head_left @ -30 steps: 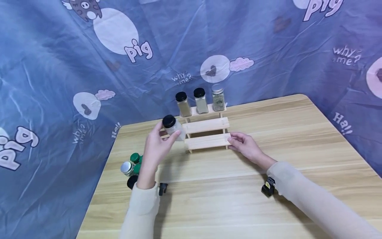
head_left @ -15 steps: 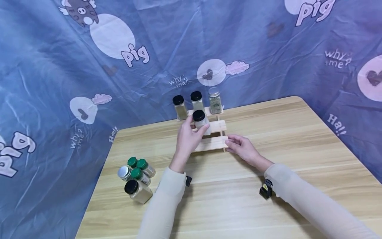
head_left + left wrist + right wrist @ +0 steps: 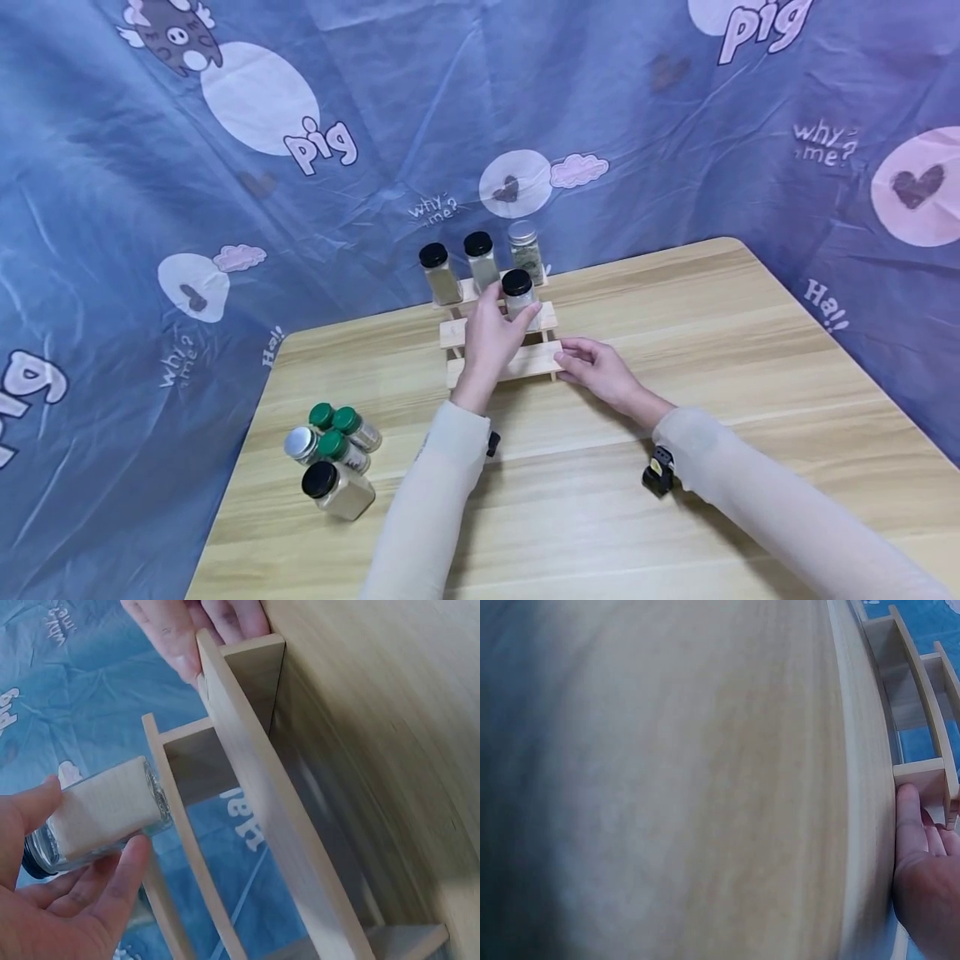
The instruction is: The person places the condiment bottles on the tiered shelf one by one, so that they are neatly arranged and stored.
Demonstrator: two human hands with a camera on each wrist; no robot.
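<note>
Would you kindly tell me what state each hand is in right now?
Left hand: holding a black-capped jar.
Right hand: gripping the right end of the wooden rack.

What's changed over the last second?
The left hand carried the held jar rightward, from the left side of the rack to the right end of the middle shelf. Nothing was newly gripped or released. The right hand stays on the rack's right end; the three top jars and five table jars stayed put.
</note>
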